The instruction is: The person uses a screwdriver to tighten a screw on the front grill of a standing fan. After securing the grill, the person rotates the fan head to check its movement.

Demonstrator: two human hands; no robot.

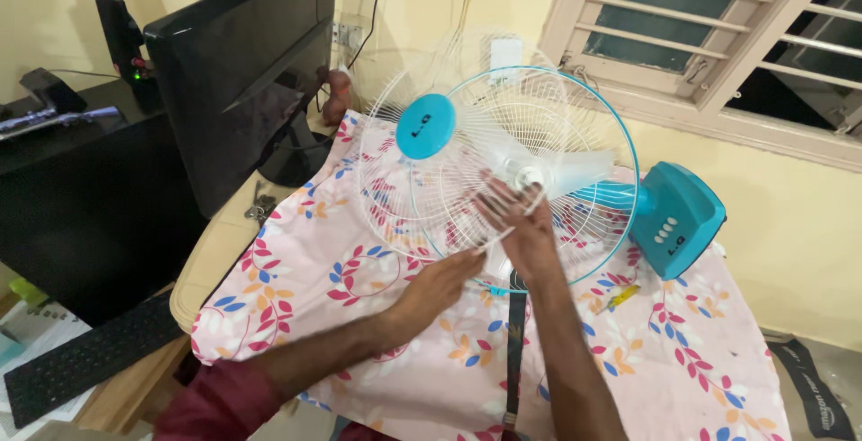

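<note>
A table fan lies on its side on a floral cloth [359, 315]. Its white front grille [395, 163] with a round blue centre cap [425, 126] stands loose and tilted, to the left of the rear guard with a blue rim [628, 163]. My right hand [521, 221] reaches through to the clear blades [575, 176] and the white hub [530, 176]. My left hand [440, 284] touches the lower edge of the front grille. The blue fan base [678, 216] with several buttons lies at the right.
A black monitor [242, 64] stands at the left, close to the grille. A black keyboard [81, 360] lies at the lower left. A yellow-handled tool [618, 297] rests on the cloth by the fan. A louvred window [718, 19] is behind. A black strap [514, 351] runs down the cloth.
</note>
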